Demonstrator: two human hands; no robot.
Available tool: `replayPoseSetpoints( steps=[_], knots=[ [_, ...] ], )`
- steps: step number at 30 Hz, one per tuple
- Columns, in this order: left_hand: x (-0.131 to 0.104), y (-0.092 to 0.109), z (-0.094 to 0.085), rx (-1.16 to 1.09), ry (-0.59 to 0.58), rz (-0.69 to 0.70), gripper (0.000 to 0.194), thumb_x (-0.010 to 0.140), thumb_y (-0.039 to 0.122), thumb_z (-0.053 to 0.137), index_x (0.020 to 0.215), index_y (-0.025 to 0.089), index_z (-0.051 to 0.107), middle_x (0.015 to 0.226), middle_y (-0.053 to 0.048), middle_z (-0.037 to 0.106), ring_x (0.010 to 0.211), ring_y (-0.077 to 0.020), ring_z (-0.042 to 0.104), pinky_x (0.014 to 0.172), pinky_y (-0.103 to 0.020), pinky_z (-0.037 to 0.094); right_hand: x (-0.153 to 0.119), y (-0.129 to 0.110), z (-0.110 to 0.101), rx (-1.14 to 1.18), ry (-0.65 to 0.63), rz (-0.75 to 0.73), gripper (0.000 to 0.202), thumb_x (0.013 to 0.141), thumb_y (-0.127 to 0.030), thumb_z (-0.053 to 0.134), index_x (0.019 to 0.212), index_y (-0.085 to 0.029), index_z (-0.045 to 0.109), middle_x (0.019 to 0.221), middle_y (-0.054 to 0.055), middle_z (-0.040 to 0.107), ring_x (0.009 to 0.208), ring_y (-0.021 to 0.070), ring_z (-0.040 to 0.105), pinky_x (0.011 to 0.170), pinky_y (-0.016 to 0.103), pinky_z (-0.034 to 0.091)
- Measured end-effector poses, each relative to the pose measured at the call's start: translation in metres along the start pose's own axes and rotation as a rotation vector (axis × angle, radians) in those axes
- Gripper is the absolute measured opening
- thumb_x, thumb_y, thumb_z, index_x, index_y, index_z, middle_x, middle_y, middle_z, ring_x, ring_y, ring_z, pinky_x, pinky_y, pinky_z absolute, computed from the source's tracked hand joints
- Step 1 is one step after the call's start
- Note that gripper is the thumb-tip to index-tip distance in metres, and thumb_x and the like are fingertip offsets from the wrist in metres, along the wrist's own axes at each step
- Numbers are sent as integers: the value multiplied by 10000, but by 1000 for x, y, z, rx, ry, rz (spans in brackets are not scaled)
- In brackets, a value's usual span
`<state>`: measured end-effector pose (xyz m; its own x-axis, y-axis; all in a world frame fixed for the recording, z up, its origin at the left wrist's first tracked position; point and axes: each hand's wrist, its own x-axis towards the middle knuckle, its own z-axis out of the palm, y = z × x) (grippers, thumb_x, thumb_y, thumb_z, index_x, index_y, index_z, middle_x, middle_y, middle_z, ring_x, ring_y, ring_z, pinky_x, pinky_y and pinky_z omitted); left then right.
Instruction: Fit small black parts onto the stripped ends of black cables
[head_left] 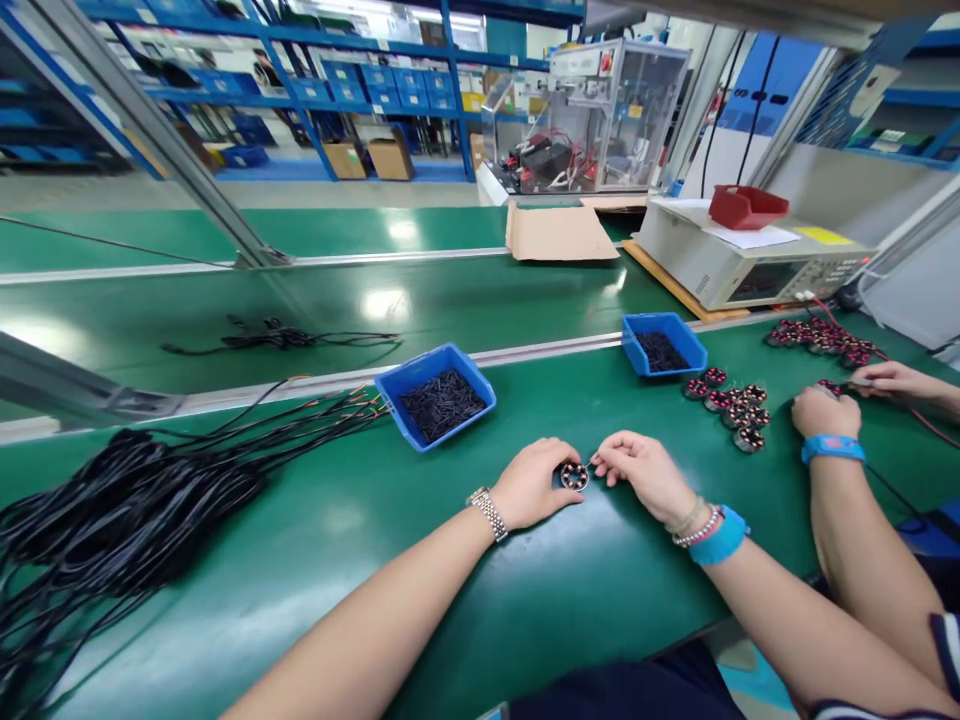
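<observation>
Near the middle of the green table, my left hand [534, 482], with a metal watch at its wrist, grips a small round motor coil [574, 477] between thumb and fingers. The coil is a ring with copper-coloured windings. Just to its right, my right hand [637, 468] pinches a thin wire end at the coil's edge; a beaded bracelet and a blue band circle that wrist. Beyond my left hand stands a blue bin [486, 404] of short black tubes. A second blue bin [637, 362] with similar black pieces is farther back to the right.
A bundle of black cables [127, 500] spreads over the left side. Several coils [739, 410] lie right of the second bin. At the right, a co-worker's hands [825, 415] hold a coil near a grey instrument [720, 260]. Cardboard [561, 233] lies behind.
</observation>
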<state>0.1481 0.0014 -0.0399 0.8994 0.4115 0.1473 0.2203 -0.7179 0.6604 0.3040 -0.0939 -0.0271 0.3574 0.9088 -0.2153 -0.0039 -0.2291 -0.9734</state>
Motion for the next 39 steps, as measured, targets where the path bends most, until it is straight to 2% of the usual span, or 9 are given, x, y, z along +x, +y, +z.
replayPoseSetpoints(
  steps=[9,13,17,19,22,26,31,37,39],
  knots=[
    [1,1,-2,1,-12,-7,361,611,336,711,900,193,549,868,-31,583,822,-192,519,741,-318,410,1,2,3,78,16,26,190,676,-317,614,690,-137,555,634,30,623,480,75,518,431,189,393],
    [1,1,-1,-2,-14,1,353,623,337,703,906,191,548,868,-29,586,818,-186,518,745,-314,408,-1,2,3,-32,-29,16,184,708,-316,580,685,-134,556,612,15,606,447,58,481,445,188,380],
    [0,1,-3,-12,-20,-3,356,630,330,699,922,187,554,891,-35,596,845,-191,521,765,-320,409,-2,1,-3,-248,-136,-4,135,727,-278,541,700,-146,556,565,-24,547,420,56,447,417,183,338],
    [0,1,-3,-32,-17,-8,370,621,303,709,936,187,553,916,-34,604,862,-191,525,780,-318,408,-2,0,-5,-403,-180,-70,109,735,-247,517,696,-154,559,555,-29,534,427,63,444,424,187,336],
    [1,1,-5,-68,-10,-33,375,609,266,718,940,193,557,922,-20,618,856,-182,533,778,-306,414,0,-1,-7,-640,-210,-264,109,743,-191,492,695,-164,586,603,-10,574,518,88,490,518,209,377],
    [2,1,-5,-89,-16,-55,339,612,253,715,915,199,575,883,-6,629,826,-171,543,756,-290,420,3,1,-3,-843,-176,-485,145,762,-145,472,717,-178,605,655,9,595,600,112,515,591,230,385],
    [2,2,-4,-71,-5,-60,287,614,255,710,869,193,594,833,-7,625,793,-168,550,720,-280,424,1,2,3,-872,-125,-519,156,785,-130,463,746,-184,604,717,28,615,669,135,544,642,253,410],
    [1,3,-3,-59,15,-86,295,605,293,716,860,191,607,822,-13,633,797,-177,558,717,-289,428,-22,0,18,-892,-73,-526,219,809,-92,386,815,-163,593,763,72,587,719,156,534,660,271,432],
    [1,4,-3,-43,12,-91,277,610,292,713,844,185,609,812,-16,632,787,-177,555,709,-289,424,-25,0,18,-901,-101,-540,235,809,-83,371,833,-155,593,771,78,578,727,156,534,658,269,437]
  ],
)
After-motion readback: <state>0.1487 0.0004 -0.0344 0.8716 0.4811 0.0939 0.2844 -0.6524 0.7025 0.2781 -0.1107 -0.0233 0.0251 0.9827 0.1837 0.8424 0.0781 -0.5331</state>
